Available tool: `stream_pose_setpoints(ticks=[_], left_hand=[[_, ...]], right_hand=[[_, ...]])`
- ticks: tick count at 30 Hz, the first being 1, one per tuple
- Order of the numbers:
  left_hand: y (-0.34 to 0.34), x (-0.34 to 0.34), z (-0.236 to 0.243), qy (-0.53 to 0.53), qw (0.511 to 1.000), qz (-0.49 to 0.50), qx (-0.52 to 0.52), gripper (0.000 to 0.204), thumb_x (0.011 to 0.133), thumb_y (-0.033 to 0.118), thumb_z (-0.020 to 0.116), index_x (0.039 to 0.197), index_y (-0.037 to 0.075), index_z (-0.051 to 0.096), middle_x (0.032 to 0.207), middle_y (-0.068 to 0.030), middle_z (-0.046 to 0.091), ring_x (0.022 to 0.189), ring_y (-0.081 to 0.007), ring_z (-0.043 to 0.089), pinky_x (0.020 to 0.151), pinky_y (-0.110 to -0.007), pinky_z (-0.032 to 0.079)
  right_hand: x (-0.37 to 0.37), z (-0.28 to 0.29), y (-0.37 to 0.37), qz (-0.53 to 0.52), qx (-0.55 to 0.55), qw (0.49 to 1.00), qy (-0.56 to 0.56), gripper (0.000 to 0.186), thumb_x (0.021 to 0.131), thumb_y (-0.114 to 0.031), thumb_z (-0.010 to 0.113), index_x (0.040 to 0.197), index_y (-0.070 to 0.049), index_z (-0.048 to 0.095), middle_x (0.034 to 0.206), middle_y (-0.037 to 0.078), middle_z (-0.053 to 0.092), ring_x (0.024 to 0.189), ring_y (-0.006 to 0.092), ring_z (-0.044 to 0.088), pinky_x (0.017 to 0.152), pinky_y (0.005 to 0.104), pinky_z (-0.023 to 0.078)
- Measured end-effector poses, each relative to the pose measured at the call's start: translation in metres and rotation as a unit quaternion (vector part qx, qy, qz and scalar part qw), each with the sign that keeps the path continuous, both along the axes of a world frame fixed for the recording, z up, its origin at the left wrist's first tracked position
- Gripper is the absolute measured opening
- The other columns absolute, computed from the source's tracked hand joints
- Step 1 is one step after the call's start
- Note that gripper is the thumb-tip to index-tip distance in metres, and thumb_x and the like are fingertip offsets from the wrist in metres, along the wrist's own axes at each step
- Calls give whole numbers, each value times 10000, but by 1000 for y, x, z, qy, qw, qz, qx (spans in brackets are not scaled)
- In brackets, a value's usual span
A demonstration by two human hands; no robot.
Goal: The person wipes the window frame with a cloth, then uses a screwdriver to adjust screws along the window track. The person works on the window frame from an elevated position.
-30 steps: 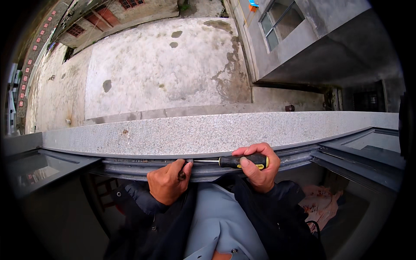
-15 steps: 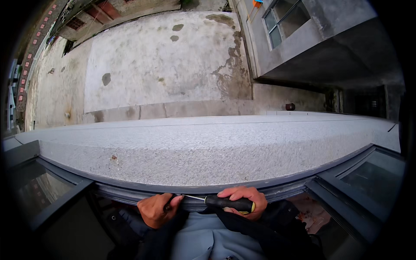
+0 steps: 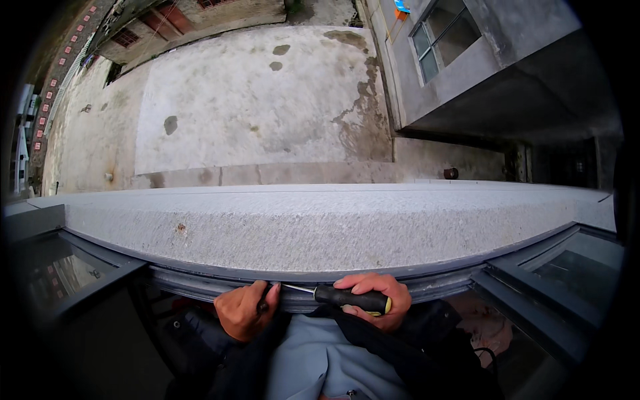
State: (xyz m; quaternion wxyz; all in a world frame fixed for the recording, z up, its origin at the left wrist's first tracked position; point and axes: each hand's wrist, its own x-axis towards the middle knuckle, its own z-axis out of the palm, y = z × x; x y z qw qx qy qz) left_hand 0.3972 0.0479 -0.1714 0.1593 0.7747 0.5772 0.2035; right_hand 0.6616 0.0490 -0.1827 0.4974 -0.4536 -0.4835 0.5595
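A screwdriver (image 3: 330,295) with a black handle and yellow-green end lies level in my right hand (image 3: 398,301), whose fingers wrap round the handle. Its thin metal shaft points left, and the tip reaches the thumb of my left hand (image 3: 238,312). My left hand is closed, with a small dark object (image 3: 263,307) showing between thumb and fingers; its kind is too hard to make out. Both hands are just over the grey window track (image 3: 193,283), in front of my blue shirt and dark jacket.
Beyond the track runs a rough pale ledge (image 3: 320,237), with a concrete yard (image 3: 260,113) far below. Framed glass panes stand at left (image 3: 57,283) and right (image 3: 573,277). A grey building with a window (image 3: 445,37) rises at upper right.
Both hands have shifted slightly forward, closer to the window track, with the screwdriver still in my right hand. The view has tilted a little, so the yard sits lower.
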Motion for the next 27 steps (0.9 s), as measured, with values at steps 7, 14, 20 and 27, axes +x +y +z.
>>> stream_pose_setpoints(ticks=[7,14,20,27], left_hand=[[-6,6,-3,15,999,25,36,185,853,128,846,889,52,681,560,-63,530,456,-265,554,448,-397,404],[-7,3,-8,8,998,10,58,190,845,86,852,940,30,697,596,-80,563,475,-267,573,461,-387,424],[-8,4,-6,-14,995,18,97,185,849,81,845,970,35,713,563,-58,530,450,-249,545,450,-386,403],[18,3,10,-56,986,37,153,308,852,11,829,1142,-19,730,618,-78,619,471,-208,584,480,-318,443]], right_hand=[[-11,12,6,-49,-23,999,-4,285,862,-70,837,1050,-16,630,1026,182,782,938,204,757,861,320,586],[-5,9,3,-3,23,999,-26,319,907,-125,800,1114,-24,580,1076,233,748,990,241,730,917,377,577],[-13,16,5,-35,70,997,-19,303,832,-74,848,1045,-4,644,1011,212,771,903,228,758,834,335,594],[-25,12,14,-158,84,982,64,345,884,-132,840,1109,-1,614,1102,245,748,978,234,726,908,344,577]])
